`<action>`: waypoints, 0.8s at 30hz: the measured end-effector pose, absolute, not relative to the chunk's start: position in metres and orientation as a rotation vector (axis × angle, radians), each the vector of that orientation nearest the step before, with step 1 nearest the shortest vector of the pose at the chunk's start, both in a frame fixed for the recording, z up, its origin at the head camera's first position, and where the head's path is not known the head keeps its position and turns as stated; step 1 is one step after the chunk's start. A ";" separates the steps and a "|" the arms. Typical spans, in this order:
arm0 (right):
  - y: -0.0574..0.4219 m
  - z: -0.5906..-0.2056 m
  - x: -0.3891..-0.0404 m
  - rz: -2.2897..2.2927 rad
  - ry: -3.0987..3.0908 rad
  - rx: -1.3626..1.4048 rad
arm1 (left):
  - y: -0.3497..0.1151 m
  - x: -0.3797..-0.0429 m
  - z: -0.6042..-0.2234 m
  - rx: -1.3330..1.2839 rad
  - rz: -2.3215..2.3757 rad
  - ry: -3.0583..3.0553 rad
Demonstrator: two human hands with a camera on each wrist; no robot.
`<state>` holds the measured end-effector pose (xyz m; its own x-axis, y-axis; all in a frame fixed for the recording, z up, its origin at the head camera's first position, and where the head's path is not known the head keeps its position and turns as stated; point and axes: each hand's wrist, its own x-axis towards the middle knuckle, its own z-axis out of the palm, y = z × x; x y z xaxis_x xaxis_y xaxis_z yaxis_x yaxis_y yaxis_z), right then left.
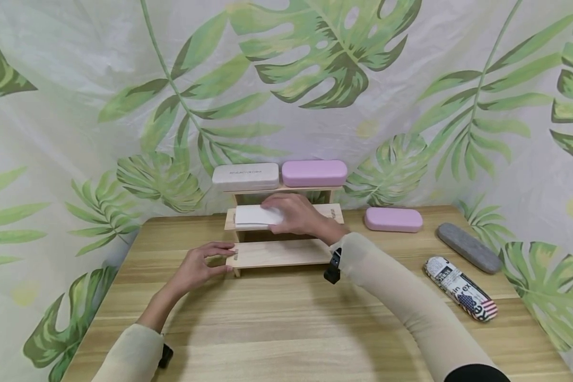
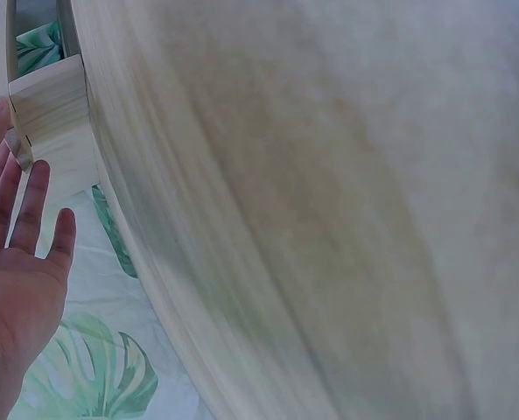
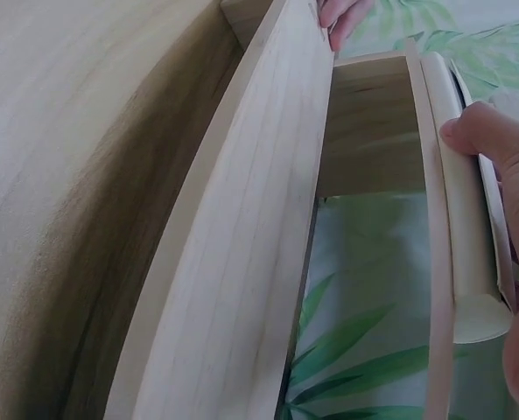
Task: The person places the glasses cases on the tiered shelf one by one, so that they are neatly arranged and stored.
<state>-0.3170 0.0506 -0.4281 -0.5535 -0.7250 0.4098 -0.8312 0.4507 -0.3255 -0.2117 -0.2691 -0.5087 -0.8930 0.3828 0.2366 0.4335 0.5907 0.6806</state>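
On the middle step of a three-tier wooden stand (image 1: pixel 281 253) lies a white glasses case (image 1: pixel 252 215). My right hand (image 1: pixel 293 213) grips its right part from above, thumb at the front side. In the right wrist view the white case (image 3: pixel 459 201) shows its seam lengthwise, with the thumb pressed near it. At the left end of the lowest step, my left hand (image 1: pixel 201 268) holds the board between the thumb at the front corner and the fingers at the back corner. The left wrist view shows that hand (image 2: pixel 18 280) with its fingers fairly straight.
The top step carries a light grey case (image 1: pixel 245 176) and a pink case (image 1: pixel 314 173). Right of the stand on the wooden table (image 1: pixel 286 329) lie another pink case (image 1: pixel 393 219), a dark grey case (image 1: pixel 469 248) and a printed case (image 1: pixel 460 289). A leaf-patterned cloth (image 1: pixel 315 122) hangs behind.
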 end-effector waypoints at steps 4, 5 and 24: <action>0.048 -0.426 -0.316 0.711 -2.481 1.349 | -0.270 -0.212 -0.509 -0.705 -1.218 -2.739; 0.048 -0.426 -0.316 0.706 -2.474 1.348 | -0.270 -0.212 -0.509 -0.705 -1.222 -2.738; 0.038 -0.434 -0.315 0.765 -2.306 1.373 | -0.270 -0.212 -0.510 -0.705 -1.250 -2.725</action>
